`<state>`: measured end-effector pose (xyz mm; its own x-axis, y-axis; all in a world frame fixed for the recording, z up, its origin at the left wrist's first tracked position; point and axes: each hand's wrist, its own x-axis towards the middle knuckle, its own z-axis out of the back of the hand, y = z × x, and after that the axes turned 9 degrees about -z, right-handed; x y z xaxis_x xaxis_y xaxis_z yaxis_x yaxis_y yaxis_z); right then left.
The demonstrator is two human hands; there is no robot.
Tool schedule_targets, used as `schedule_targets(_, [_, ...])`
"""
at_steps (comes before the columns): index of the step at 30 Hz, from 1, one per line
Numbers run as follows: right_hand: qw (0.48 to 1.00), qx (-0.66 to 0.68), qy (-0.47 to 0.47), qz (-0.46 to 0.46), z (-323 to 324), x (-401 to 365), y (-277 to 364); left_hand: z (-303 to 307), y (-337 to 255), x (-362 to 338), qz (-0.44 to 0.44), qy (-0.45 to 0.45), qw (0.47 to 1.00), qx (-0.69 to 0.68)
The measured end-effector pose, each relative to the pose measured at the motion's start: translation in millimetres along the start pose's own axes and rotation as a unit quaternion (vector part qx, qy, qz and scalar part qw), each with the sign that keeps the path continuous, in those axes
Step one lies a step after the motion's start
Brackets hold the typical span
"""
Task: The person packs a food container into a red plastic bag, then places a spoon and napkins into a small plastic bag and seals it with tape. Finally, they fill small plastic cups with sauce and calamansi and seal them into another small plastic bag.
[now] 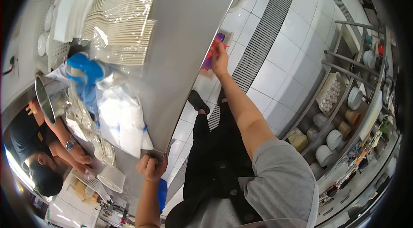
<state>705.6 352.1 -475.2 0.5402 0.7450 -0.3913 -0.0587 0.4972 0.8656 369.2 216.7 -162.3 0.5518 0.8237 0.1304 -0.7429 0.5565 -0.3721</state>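
My right hand [219, 56] reaches far out along the edge of the steel counter [189, 21] and is closed on a red and purple thing [214, 49], partly hidden behind the hand and the counter edge. My left hand [150, 167] grips the counter's near corner, fingers curled over its edge. My black apron [215, 159] and a shoe [198, 101] show below, over the white tiled floor.
On the counter lie clear bags of plastic cutlery [122, 26], white napkins [75, 4], a blue tape roll [84, 70], a white-filled bag [122, 120] and a metal pot [45, 99]. A co-worker in black [30, 142] works at the left. A floor drain grate [266, 26] and shelves of bowls [340, 116] lie to the right.
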Motion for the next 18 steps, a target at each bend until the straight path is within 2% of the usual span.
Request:
schedule_targets(1, [0.998,0.018,-0.028,-0.044,10,2,18,0,-1,1,0.001,0.0,1.0,0.004])
schedule_targets(2, [0.995,0.069,-0.054,0.041,7,17,-1,1,0,1,-0.002,-0.006,1.0,-0.009])
schedule_targets(5, [0.98,0.188,0.061,-0.035,35,53,-18,2,3,-1,-0.007,-0.014,0.999,-0.028])
schedule_targets(7, [0.946,0.312,0.031,-0.08,49,48,28,3,3,-1,-0.008,-0.022,0.999,-0.026])
schedule_targets(8, [0.944,0.319,0.004,-0.079,59,46,41,5,2,1,-0.004,-0.019,1.0,-0.024])
schedule_targets(9, [0.931,0.354,-0.057,-0.066,65,47,45,7,0,4,-0.002,-0.016,1.0,-0.022])
schedule_targets(11, [0.942,0.271,-0.196,0.017,83,35,58,11,-3,5,0.008,-0.015,1.0,-0.025])
schedule_targets(13, [0.936,0.276,-0.206,0.073,92,1,94,10,-1,3,0.006,-0.029,0.999,-0.033])
schedule_targets(14, [0.945,0.255,-0.172,0.11,94,-18,102,10,-1,2,0.007,-0.03,0.999,-0.028])
schedule_targets(15, [0.971,0.137,-0.157,0.118,99,-47,117,11,-1,2,0.004,-0.03,0.999,-0.028])
schedule_targets(17, [0.979,0.098,-0.069,0.163,94,-117,146,13,0,-1,-0.001,-0.029,0.999,-0.026])
schedule_targets(18, [0.959,-0.033,-0.062,0.276,95,-154,163,15,0,-2,0.001,-0.035,0.999,-0.03])
